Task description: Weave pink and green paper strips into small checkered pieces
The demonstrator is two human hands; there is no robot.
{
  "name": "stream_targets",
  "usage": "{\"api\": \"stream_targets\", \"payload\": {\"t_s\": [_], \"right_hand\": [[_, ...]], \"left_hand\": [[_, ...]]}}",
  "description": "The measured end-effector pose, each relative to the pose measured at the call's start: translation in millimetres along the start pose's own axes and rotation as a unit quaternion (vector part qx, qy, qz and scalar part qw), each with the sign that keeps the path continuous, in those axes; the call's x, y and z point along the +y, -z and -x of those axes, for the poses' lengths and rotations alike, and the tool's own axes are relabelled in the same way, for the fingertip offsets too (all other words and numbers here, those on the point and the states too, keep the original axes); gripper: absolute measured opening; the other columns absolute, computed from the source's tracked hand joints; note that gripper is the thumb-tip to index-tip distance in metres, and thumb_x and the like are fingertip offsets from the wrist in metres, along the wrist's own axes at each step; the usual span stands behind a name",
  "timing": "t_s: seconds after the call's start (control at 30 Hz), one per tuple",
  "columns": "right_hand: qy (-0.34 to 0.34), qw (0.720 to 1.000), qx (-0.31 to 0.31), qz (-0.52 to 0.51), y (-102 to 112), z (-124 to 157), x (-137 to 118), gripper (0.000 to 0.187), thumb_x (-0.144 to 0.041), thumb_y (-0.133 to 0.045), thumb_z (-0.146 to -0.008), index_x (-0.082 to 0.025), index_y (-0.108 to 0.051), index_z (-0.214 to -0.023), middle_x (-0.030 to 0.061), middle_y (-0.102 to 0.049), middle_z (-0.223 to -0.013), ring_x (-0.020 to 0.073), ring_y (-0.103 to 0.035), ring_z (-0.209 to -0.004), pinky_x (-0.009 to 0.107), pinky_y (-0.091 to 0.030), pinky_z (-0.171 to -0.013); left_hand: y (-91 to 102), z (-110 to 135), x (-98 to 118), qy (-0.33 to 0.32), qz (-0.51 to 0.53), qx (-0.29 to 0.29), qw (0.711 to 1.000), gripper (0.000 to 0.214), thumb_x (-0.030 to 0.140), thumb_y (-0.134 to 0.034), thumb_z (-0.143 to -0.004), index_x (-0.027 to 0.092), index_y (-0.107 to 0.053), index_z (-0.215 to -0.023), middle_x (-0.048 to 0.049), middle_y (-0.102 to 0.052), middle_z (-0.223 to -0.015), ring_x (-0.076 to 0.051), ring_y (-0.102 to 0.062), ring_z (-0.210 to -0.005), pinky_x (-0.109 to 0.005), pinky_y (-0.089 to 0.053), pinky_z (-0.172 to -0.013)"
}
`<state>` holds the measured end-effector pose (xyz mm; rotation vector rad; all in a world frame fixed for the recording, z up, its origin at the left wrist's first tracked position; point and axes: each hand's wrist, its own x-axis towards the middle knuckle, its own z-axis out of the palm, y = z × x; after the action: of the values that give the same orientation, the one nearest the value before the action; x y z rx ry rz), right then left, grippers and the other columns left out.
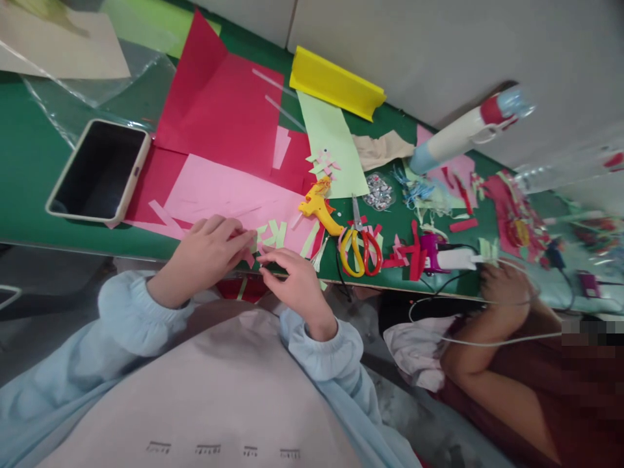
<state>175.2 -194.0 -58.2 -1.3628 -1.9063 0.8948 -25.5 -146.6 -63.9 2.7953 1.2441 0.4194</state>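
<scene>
My left hand point(209, 252) is at the table's front edge, its fingers bent and closed over small pink and pale green paper strips; the fingertips partly hide them. Close by on the right, my right hand point(295, 281) has its fingers curved, with a gap between thumb and index finger and nothing plainly held. Just beyond both hands, pale green paper strips point(277, 234) lie on a pink paper sheet point(219, 188). A yellow glue gun point(322, 207) lies past my right hand. Beside it are scissors point(361, 250) with yellow and red handles.
A phone point(100, 172) lies at left, near folded red paper point(224, 110). Behind are a yellow folded sheet point(336, 84) and a dish of small beads point(379, 192). A bottle point(463, 130) stands at right, near a co-worker's hand point(504, 286) and cables.
</scene>
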Motion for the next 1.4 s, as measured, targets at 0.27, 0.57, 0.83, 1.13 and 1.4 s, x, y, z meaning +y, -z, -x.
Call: {"api": "stream_targets", "payload": {"t_s": [0.27, 0.57, 0.83, 1.13, 1.4], "right_hand": [[0.021, 0.998, -0.023, 0.052, 0.2, 3.3, 5.4, 0.019, -0.016, -0.059, -0.084, -0.024, -0.069, -0.098, 0.0073, -0.07, -0.119, 0.0219, -0.065, -0.111, 0.039, -0.049, -0.097], [-0.009, 1.0, -0.01, -0.026, 0.9, 2.2, 7.3, 0.018, -0.014, -0.061, -0.081, -0.024, -0.069, -0.094, 0.0061, -0.072, -0.115, 0.02, -0.065, -0.112, 0.037, -0.05, -0.099], [-0.072, 0.976, 0.032, -0.202, 6.9, 0.7, 6.5, 0.02, -0.021, -0.064, -0.08, -0.022, -0.069, -0.099, 0.0036, -0.073, -0.095, 0.0172, -0.069, -0.1, 0.033, -0.053, -0.093], [-0.085, 0.982, 0.075, -0.152, 17.5, 0.8, 6.3, 0.02, -0.02, -0.065, -0.079, -0.023, -0.069, -0.099, 0.0033, -0.073, -0.095, 0.0157, -0.068, -0.086, 0.033, -0.055, -0.085], [-0.095, 0.986, 0.09, -0.104, 19.1, -1.5, 7.3, 0.024, -0.017, -0.064, -0.077, -0.021, -0.069, -0.1, 0.0037, -0.075, -0.09, 0.0146, -0.068, -0.076, 0.027, -0.051, -0.065]], "left_hand": [[1.3, -0.4, 3.2, -0.011, -0.033, -0.011, 0.999, 0.031, 0.027, -0.048, -0.092, 0.023, -0.063, -0.118, -0.0127, -0.063, -0.099, -0.03, -0.057, -0.093, -0.043, -0.046, -0.071], [2.6, -0.3, 2.0, 0.006, -0.006, 0.008, 1.0, 0.028, 0.025, -0.045, -0.093, 0.024, -0.064, -0.114, -0.0102, -0.067, -0.112, -0.032, -0.055, -0.104, -0.052, -0.039, -0.086], [-2.0, 20.6, -7.8, 0.082, 0.123, 0.086, 0.985, 0.033, 0.02, -0.052, -0.086, 0.027, -0.065, -0.115, -0.0077, -0.07, -0.111, -0.03, -0.058, -0.107, -0.049, -0.044, -0.091], [-11.2, 42.7, 3.0, -0.022, 0.085, 0.082, 0.993, 0.036, 0.018, -0.058, -0.084, 0.027, -0.064, -0.118, -0.0056, -0.071, -0.114, -0.029, -0.059, -0.111, -0.046, -0.044, -0.094], [-15.2, 45.0, 12.2, -0.034, 0.072, 0.063, 0.995, 0.04, 0.02, -0.057, -0.086, 0.027, -0.062, -0.125, -0.0087, -0.069, -0.118, -0.029, -0.059, -0.113, -0.048, -0.042, -0.097]]}}
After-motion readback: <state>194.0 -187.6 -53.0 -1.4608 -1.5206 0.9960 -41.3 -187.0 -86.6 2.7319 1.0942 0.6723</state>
